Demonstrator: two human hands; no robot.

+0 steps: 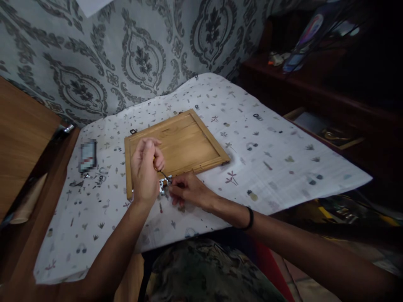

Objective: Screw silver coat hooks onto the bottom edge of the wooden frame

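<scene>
A framed wooden cabinet door [185, 142] lies flat on the cloth-covered table. My left hand [145, 167] is wrapped round a screwdriver [165, 175], whose yellow handle part shows between the fingers. Its dark shaft slants down to the right, toward a shiny metal hinge [161, 185] at the door's near edge. My right hand [188, 189], with a dark band on the wrist, has its fingers pinched at the hinge beside the shaft's tip. The exact spot where shaft, hinge and fingertips meet is too small to make out.
On the left of the patterned tablecloth [270, 167] lies a phone [87, 155], with small metal pieces [87, 176] close to it. Wooden furniture [25, 138] borders the left side. An open drawer [327, 130] stands to the right, under a dark shelf.
</scene>
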